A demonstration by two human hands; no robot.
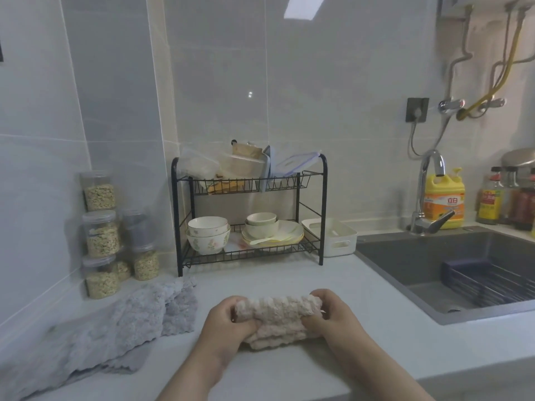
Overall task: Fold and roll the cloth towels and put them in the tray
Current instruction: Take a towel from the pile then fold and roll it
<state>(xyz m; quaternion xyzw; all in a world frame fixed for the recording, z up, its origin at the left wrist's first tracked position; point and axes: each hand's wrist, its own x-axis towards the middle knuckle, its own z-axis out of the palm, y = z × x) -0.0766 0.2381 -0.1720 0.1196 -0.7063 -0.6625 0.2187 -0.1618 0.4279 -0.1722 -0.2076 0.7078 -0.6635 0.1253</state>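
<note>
Head view: grey towels left of beige towel, tray beside rack

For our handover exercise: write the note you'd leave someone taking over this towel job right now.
Left hand and right hand each grip an end of the beige towel, folded and partly rolled.
Grey towels lie unfolded to the left.
White tray stands beside the dish rack; no towel shows in it.
Done: nothing trayed.
Left: finish this roll, tray it, then the grey ones.
</note>
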